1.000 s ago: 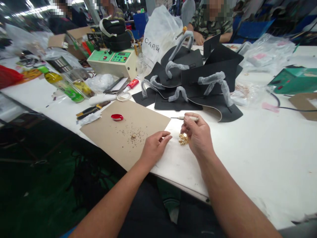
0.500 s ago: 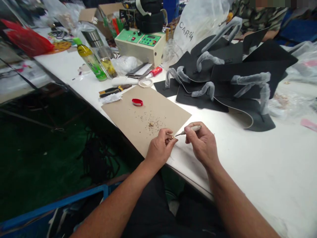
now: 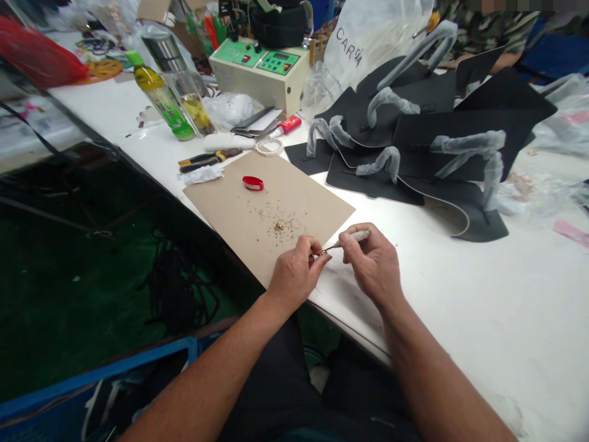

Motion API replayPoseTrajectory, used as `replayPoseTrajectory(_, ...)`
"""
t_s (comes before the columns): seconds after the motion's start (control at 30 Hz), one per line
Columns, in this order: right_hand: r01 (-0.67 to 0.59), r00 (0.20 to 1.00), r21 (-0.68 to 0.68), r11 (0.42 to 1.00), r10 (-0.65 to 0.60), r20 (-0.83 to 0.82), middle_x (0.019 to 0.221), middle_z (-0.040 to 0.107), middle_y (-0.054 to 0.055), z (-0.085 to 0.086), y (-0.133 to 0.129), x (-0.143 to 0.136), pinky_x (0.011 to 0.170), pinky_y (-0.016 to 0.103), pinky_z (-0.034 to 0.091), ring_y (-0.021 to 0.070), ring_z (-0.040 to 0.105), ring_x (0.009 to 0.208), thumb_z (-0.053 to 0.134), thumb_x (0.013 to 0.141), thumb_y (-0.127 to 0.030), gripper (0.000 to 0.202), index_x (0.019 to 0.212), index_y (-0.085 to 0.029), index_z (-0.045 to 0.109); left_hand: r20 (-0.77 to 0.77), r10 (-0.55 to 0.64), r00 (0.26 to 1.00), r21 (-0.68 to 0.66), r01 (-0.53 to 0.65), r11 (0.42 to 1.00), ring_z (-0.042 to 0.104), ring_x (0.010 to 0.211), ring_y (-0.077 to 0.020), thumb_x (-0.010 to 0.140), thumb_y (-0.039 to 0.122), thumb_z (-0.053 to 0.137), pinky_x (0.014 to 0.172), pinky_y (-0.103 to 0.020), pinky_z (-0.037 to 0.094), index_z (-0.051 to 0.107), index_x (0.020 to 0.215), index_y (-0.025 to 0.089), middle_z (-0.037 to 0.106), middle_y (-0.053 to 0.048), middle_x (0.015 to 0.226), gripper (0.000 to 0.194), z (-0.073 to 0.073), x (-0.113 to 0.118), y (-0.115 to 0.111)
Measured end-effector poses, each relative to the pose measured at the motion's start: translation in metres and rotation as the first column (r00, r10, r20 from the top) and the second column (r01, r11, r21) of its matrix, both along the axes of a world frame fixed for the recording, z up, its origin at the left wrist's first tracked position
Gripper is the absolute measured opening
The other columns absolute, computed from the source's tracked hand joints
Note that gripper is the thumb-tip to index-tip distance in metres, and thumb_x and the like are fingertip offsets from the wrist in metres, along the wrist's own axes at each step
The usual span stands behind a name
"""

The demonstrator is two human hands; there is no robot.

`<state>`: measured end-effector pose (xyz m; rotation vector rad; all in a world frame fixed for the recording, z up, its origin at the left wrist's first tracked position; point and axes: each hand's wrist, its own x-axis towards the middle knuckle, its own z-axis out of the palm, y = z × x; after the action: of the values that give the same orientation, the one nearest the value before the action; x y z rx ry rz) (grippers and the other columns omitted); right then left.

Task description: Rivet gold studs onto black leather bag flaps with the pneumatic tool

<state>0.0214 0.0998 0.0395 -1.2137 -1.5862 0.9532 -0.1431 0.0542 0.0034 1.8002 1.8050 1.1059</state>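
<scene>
Between thumb and forefinger, my left hand [image 3: 297,270] pinches a small gold-coloured metal piece [image 3: 323,252], its exact kind too small to make out. My right hand [image 3: 373,261] is closed around the pale handle of a small screwdriver-like tool [image 3: 356,237]. The thin dark tip of that tool meets the metal piece at my left fingertips. Below and behind my left hand lies a brown board [image 3: 221,196], overhanging the table edge. On it sit a small heap of gold metal bits [image 3: 278,226], many scattered tiny dark pieces and a red oval object [image 3: 253,183].
Black panels [image 3: 432,135] with plastic-wrapped handles pile up at right. Pliers [image 3: 209,161], a red tube [image 3: 289,126], a green-labelled bottle [image 3: 161,98] and a control box [image 3: 264,73] stand or lie beyond the board. A person's camouflage clothing [image 3: 494,31] shows behind.
The tool's tip has come onto the metal piece, where a slight gap showed before. Both hands keep their grips, and the view has shifted slightly.
</scene>
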Motion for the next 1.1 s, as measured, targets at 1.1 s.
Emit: replayPoseTrajectory(1.1, 0.165, 0.561, -0.281, 0.945, -0.324, -0.762, 0.063, 0.055, -0.007, 0.015, 0.037, 0.041, 0.044, 0.02, 0.04, 0.008, 0.049, 0.048, 0.08, 0.078, -0.037, 0.027, 0.08, -0.021, 0.059, -0.408, -0.26, 0.875, 0.008, 0.288, 0.958, 0.066, 0.11, -0.0229, 0.099, 0.03, 0.066, 0.088, -0.034, 0.055, 0.07, 0.121, 0.025, 0.071, -0.006, 0.118, 0.022, 0.021, 0.033, 0.033)
